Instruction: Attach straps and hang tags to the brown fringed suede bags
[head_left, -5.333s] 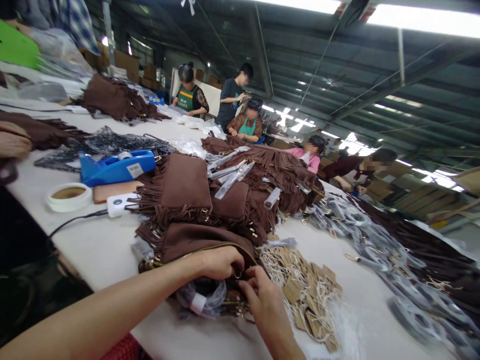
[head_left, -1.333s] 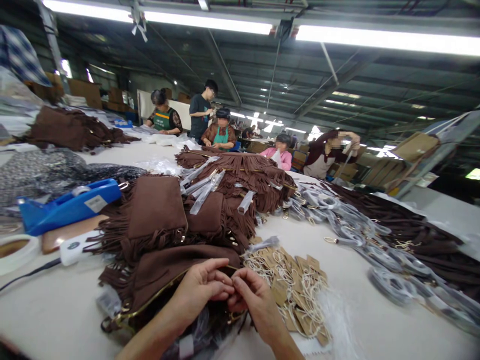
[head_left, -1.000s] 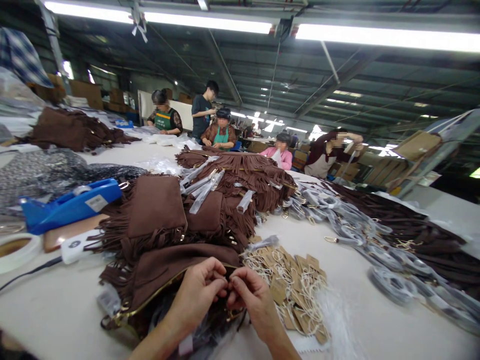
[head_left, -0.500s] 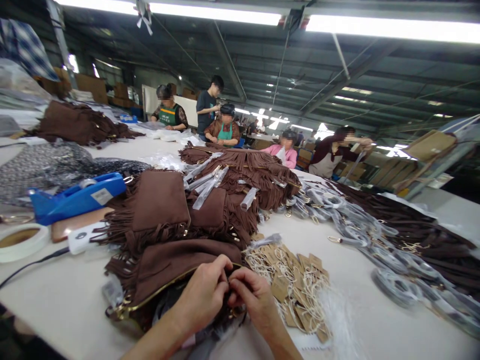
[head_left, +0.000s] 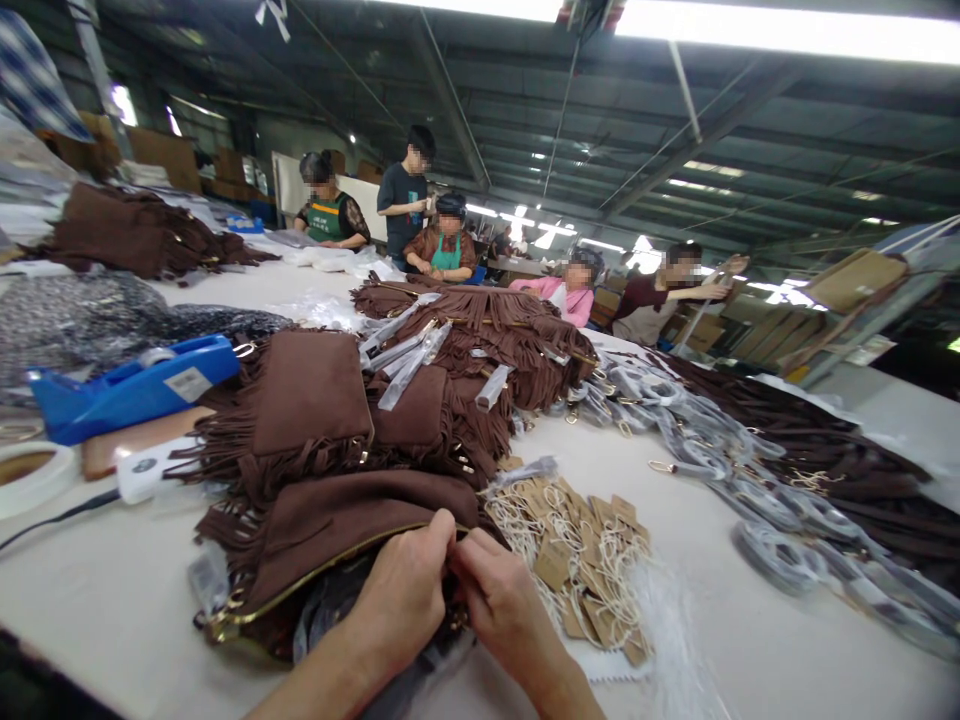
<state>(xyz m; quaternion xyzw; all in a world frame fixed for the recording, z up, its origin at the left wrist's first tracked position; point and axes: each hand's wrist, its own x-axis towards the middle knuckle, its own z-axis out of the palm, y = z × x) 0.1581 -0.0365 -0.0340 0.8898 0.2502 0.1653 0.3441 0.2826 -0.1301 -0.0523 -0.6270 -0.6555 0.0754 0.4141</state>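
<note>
White table (head_left: 112,580) spread across the lower frame, left edge to right. On top, a heap of brown fringed bags (head_left: 487,320) in the middle of the frame. Could slump down onto the work if bumped, being piled loose and so near. To the right, straps wrapped in plastic (head_left: 697,440).

Under the heap, at the lower middle, an open brown fringed bag (head_left: 337,515), gaping toward the bottom of the frame, with grey plastic (head_left: 334,610) bunched inside. Looks soft and floppy. Could slide or fold over if tugged too hard at one end.

Just right of the bag, a pile of brown paper tags (head_left: 553,562). Easy to knock apart, being so near the right wrist.

At the right end of the bag's mouth, left hand (head_left: 416,580) and right hand (head_left: 499,590) close together. Fingers of both bent in and narrow, tips tucked out of sight. Cannot tell about anything pinched there. Could drop something small into the dark mouth from a loose grip.

Along the mouth, a gold zip (head_left: 279,600). Could jam on plastic poking between the teeth.

Smallest, white strings (head_left: 520,535) on the tags. Could snag on the fringe, being loose and tangled.
</note>
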